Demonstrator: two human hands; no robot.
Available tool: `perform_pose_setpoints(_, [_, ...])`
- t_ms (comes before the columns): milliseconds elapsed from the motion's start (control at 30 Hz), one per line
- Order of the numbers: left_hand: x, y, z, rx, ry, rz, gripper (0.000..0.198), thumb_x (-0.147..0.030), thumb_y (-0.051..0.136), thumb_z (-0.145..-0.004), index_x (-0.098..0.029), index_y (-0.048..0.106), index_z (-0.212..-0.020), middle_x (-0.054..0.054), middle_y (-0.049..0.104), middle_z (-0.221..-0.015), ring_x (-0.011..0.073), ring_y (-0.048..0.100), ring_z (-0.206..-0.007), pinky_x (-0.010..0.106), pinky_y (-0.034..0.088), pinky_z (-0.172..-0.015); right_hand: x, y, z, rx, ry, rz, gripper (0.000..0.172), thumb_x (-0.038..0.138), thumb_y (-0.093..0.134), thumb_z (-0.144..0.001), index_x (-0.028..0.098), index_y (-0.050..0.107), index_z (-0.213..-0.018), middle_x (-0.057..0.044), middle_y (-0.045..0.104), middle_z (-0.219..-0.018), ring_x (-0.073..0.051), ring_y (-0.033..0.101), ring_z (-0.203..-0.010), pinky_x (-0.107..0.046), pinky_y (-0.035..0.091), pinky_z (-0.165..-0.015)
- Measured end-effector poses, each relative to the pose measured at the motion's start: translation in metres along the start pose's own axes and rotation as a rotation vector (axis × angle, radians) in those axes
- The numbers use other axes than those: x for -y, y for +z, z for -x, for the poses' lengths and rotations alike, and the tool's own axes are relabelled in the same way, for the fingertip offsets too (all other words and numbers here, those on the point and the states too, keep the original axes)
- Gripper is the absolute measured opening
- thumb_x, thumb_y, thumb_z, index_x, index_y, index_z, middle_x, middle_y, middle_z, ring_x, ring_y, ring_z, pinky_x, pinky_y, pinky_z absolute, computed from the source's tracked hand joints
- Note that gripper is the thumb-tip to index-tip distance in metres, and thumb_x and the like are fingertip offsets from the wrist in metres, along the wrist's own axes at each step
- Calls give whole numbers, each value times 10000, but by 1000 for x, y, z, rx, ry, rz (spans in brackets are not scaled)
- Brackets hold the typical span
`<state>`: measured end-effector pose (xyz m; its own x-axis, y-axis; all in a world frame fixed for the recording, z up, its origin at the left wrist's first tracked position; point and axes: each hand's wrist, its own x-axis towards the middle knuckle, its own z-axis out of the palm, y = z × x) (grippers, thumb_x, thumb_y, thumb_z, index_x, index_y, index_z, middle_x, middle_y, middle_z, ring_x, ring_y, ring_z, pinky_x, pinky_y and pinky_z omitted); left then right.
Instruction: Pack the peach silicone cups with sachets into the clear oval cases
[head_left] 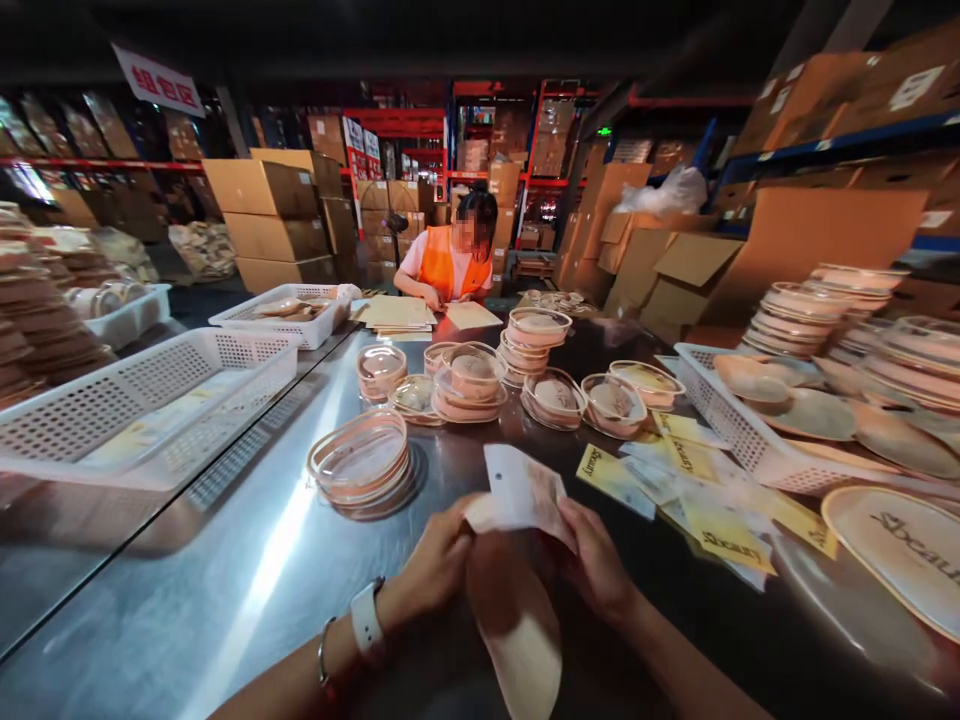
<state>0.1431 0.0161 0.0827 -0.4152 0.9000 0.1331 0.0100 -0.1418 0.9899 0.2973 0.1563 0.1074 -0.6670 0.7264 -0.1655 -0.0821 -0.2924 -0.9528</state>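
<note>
Holding paper card (521,492), round cases (466,402) containing puffs (472,366)

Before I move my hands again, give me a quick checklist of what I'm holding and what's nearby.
1. Left hand pinches white paper card: ok.
2. Right hand holds the card's other side: ok.
3. Beige oval pad lies flat on the steel table: cannot tell.
4. Yellow printed labels tidy: not ok, scattered.
5. Stack of clear round lids apart from both hands: ok.
</note>
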Motion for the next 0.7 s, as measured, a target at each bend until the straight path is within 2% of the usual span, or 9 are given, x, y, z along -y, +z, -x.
perform_pose_setpoints(67, [6,6,-2,-60,-135,199,392,-446,598,-850,-151,697,-1089,126,747,-1083,290,692,-974,447,563,-905,9,-3,-5,-93,-70,-5,550,680,814,-571,201,588,-717,9,610,-519,-148,527,-408,-190,283,-294])
perform_pose_setpoints(133, [7,9,-4,-63,-244,345,401,-438,602,-856,-133,668,-1108,117,757,-1006,255,717,-847,403,599,-777,17,-7,-11,-233,-152,-69,549,609,848,-542,207,612,-832,-7,700,-680,-189,645,-533,-177,339,-289])
perform_pose_setpoints(233, [1,11,-4,-63,-360,563,332,-366,652,-839,-105,675,-1043,104,771,-927,230,734,-788,368,606,-779,24,-13,-18,-307,-234,-143,525,523,859,-579,216,621,-932,-23,752,-880,-215,733,-706,-205,500,-375])
perform_pose_setpoints(300, [-3,10,-3,-59,-407,676,359,-407,646,-865,-100,675,-1049,111,778,-911,243,749,-798,380,607,-801,26,-15,-19,-306,-328,-152,480,493,857,-626,206,633,-938,-33,761,-925,-220,751,-760,-266,605,-508])
perform_pose_setpoints(367, [-5,9,-2,-48,-428,761,445,-479,673,-855,-101,666,-1090,127,784,-937,256,758,-822,386,604,-819,26,-15,-17,-307,-407,-138,464,469,872,-637,194,658,-942,-38,770,-937,-212,754,-767,-318,651,-639])
perform_pose_setpoints(400, [-6,9,-2,-38,-426,790,491,-508,701,-832,-104,661,-1108,136,786,-958,257,759,-826,381,603,-818,25,-14,-16,-310,-421,-123,467,461,883,-627,186,670,-938,-38,773,-923,-204,751,-745,-321,655,-659])
perform_pose_setpoints(533, [-12,10,2,21,-428,867,579,-553,777,-751,-112,681,-1112,133,790,-948,236,749,-792,361,591,-820,23,-13,-13,-361,-404,-54,476,464,895,-601,163,691,-909,-44,771,-880,-200,728,-688,-284,632,-503])
perform_pose_setpoints(600, [-17,14,5,52,-425,829,493,-468,809,-719,-110,711,-1043,108,786,-876,241,742,-817,361,580,-849,21,-14,-13,-399,-427,-50,460,457,891,-606,160,694,-896,-49,769,-899,-203,720,-719,-287,634,-486])
perform_pose_setpoints(700, [-23,20,8,29,-398,750,281,-269,813,-638,-127,726,-864,69,766,-777,261,737,-860,368,565,-886,14,-14,-16,-406,-451,-68,435,440,882,-631,158,708,-912,-58,776,-922,-207,724,-775,-331,672,-597])
